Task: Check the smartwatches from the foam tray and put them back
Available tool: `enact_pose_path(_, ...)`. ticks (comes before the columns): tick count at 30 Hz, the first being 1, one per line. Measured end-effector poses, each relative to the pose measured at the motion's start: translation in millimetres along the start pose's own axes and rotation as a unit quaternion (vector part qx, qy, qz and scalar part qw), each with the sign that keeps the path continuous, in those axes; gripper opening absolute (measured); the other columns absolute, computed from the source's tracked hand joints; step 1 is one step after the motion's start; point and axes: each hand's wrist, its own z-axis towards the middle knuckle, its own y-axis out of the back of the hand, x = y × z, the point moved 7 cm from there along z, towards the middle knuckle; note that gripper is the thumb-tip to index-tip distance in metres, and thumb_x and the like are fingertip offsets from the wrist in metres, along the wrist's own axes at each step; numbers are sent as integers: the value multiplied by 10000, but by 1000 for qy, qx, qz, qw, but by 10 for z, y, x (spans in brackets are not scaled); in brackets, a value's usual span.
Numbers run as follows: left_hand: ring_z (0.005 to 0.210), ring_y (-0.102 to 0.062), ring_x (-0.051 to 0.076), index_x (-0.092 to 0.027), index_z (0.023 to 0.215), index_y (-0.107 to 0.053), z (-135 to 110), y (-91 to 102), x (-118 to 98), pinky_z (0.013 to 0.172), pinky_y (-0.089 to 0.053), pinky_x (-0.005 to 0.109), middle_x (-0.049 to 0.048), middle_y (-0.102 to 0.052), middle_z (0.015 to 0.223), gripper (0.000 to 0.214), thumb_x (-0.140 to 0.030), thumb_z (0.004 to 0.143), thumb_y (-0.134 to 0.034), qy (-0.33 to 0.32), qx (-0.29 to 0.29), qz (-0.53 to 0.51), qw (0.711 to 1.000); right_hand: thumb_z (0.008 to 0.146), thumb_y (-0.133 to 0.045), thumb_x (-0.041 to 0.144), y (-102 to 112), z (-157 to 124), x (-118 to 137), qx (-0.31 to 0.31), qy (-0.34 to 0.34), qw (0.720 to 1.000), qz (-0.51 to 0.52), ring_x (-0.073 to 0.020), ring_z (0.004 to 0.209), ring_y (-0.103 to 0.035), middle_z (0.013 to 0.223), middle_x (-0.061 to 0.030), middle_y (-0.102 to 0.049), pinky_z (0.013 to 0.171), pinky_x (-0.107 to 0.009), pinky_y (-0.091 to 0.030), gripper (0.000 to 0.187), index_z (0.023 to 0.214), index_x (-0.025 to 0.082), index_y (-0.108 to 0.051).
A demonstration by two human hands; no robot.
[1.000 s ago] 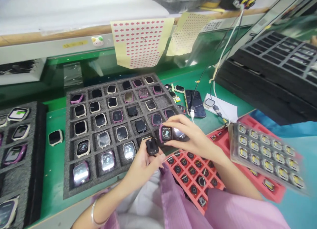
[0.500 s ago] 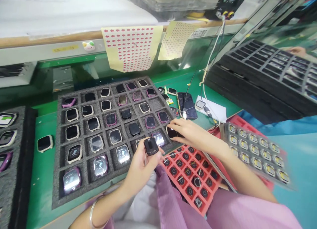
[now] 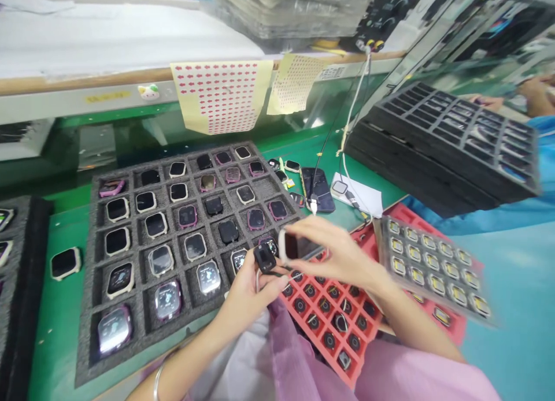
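In my left hand (image 3: 249,285) is a small black square module (image 3: 265,257), pinched between thumb and fingers above the near right corner of the grey foam tray (image 3: 82,331). My right hand (image 3: 333,248) grips a smartwatch (image 3: 291,246) with a pale frame and dark screen by its edges. The watch is tilted and sits just right of the black module, with a small gap between them. Several watches with pale, purple or black frames lie singly in the tray's compartments. A thin pale strip shows beside my left fingers; what it belongs to is unclear.
Beneath my right forearm is a red tray (image 3: 353,363) of round dark parts. A clear blister tray (image 3: 433,268) lies right of it. Stacked black trays (image 3: 390,152), a phone (image 3: 318,190) and cables stand behind. One loose watch (image 3: 65,263) lies at left. A co-worker's hand shows far right.
My right hand has lifted the pale-framed watch from the tray's right edge and brought it left, beside the black module. The left hand still holds the module. The whole view has shifted slightly.
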Motion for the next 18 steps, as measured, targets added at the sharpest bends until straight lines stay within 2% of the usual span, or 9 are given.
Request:
enact_pose_path(3, 1127, -574, 212, -204, 1170, -550, 2, 51, -7, 1003, -437, 338, 66, -633, 1167, 369, -297, 830, -661, -2, -31, 20, 999, 852, -644, 302, -187, 11, 204, 60, 38, 997, 20, -225, 948, -587, 1053, -133, -638, 835, -373, -502, 381, 1173, 104, -587)
enact_pose_path(6, 1209, -530, 231, -196, 1192, -570, 1, 100, 38, 1069, -375, 356, 77, -622, 1231, 376, -344, 852, -631, 9, -53, 37, 998, 861, -648, 356, -282, -7, 261, 75, 43, 996, 6, -225, 963, -574, 1078, -152, -617, 839, -370, -499, 418, 1180, 93, -581)
enact_pose_path(11, 1159, -576, 258, -185, 1186, -598, -27, 120, 171, 1019, -432, 359, 90, -647, 1200, 432, -399, 816, -666, 32, -53, 42, 997, 904, -580, 399, -263, -60, 347, 64, 58, 995, -43, -212, 949, -576, 1058, -146, -628, 821, -339, -482, 431, 1180, 69, -562)
enact_pose_path(15, 1201, -554, 263, -202, 1242, -570, -63, 141, 239, 1020, -444, 349, 86, -636, 1234, 504, -409, 798, -686, 56, -67, 32, 996, 922, -548, 357, -311, -38, 406, 104, 73, 987, -94, -202, 915, -559, 1083, -130, -615, 777, -331, -473, 388, 1183, 70, -563)
enact_pose_path(18, 1205, -556, 257, -202, 1284, -530, -72, 118, 250, 1009, -457, 342, 91, -634, 1240, 536, -411, 811, -672, 76, -55, 24, 995, 922, -549, 377, -321, -4, 390, 129, 66, 984, -105, -197, 905, -553, 1106, -125, -602, 775, -326, -483, 399, 1194, 85, -560)
